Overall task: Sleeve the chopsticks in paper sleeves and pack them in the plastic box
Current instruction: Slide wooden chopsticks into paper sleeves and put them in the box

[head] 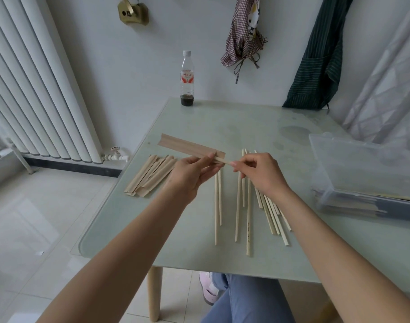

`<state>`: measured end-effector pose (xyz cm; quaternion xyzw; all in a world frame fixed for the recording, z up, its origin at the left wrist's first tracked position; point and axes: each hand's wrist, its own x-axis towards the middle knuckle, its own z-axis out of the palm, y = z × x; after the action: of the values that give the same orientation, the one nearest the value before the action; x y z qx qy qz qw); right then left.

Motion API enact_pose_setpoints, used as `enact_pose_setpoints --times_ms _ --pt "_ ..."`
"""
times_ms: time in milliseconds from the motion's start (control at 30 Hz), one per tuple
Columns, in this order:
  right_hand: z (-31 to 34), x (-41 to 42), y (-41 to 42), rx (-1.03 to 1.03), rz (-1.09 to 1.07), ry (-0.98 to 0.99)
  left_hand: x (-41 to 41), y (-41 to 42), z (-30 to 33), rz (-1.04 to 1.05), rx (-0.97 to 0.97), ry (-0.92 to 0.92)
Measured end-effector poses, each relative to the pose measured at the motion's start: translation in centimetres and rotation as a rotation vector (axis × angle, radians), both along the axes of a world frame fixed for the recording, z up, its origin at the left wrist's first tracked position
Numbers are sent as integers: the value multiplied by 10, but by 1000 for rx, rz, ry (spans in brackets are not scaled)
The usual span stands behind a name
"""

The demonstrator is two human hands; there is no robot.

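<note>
Paper sleeve (190,145) held up over the table, tilted, far end pointing up-left, near end pinched by left hand (191,174) between thumb and curled fingers. Bare chopstick tip (223,161) sticking out of sleeve's near end, pinched by right hand (260,174) with thumb and forefinger, other fingers curled. Hands close together, almost touching at the sleeve mouth. Cannot tell whether one stick or a pair inside.

Below the hands: loose chopsticks (248,206) lying on glass table (176,241), two side by side on the left, a few singles in the middle, an overlapping bunch to the right under the right wrist. Stack of empty sleeves (150,176) fanned out left of the left hand, flat on the table. Plastic box (362,173), clear, with lid, at the table's right edge, well apart from the hands; contents unclear.

Bottle (187,78) with dark liquid at bottom, upright at far table edge. Radiator (36,78) on left wall. Checked cloth (244,33) and green striped cloth (316,61) hanging on the wall.
</note>
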<state>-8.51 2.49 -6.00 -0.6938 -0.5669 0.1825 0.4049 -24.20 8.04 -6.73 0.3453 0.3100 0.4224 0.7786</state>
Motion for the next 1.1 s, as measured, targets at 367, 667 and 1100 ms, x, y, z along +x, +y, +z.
enact_pose_setpoints --times_ms 367,667,1100 --pt "-47 84 5 -349 -420 -293 24 8 -6 58 -62 112" --pt "-51 89 21 -582 -413 -415 26 13 -7 102 -88 100" --pt "-18 89 16 -447 -296 14 21 16 -5 193 -99 68"
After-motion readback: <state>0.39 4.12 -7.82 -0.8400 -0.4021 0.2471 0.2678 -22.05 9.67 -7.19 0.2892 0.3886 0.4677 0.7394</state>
